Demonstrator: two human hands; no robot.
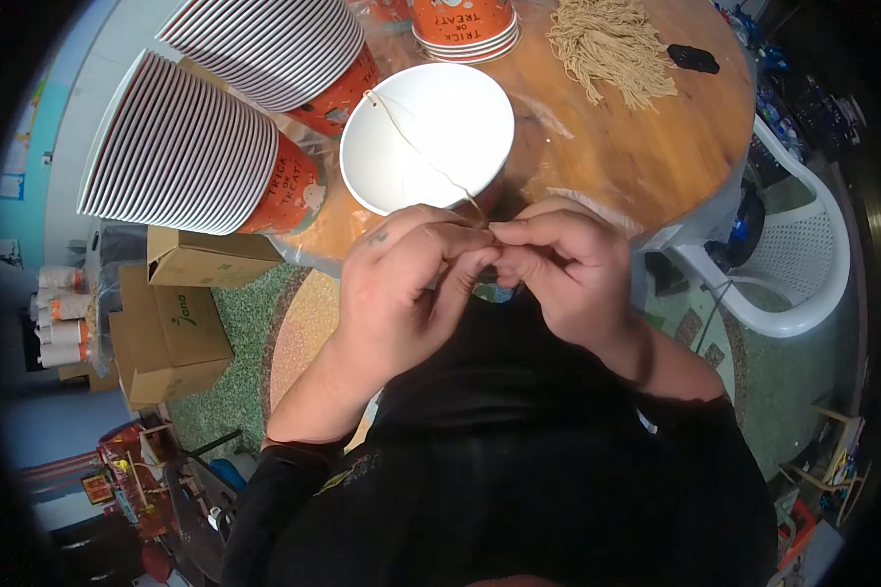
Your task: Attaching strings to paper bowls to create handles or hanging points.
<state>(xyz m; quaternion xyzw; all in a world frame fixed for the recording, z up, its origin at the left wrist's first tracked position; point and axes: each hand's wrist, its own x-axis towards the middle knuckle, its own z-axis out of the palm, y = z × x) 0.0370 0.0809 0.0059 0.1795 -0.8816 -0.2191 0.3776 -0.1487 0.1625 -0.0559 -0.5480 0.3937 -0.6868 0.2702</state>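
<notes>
A white-lined paper bucket (465, 112) lies tipped toward me at the near table edge. A thin tan string (413, 142) comes through its far left rim, crosses the open mouth and runs over the near rim to my fingers. My left hand (396, 289) and my right hand (573, 269) meet just in front of that rim. Both are closed, thumbs and forefingers pinching the string's end between them. My fingers hide the exact tip. A bundle of the same tan strings (612, 54) lies at the far right of the table, beside a small black object (693, 59).
Two tall stacks of orange paper buckets, the near stack (191, 152) and the far stack (269, 54), lie at the left. A shorter stack (465, 29) stands behind. Cardboard boxes (181, 333) sit on the floor at left; a white plastic chair (798, 245) stands at right.
</notes>
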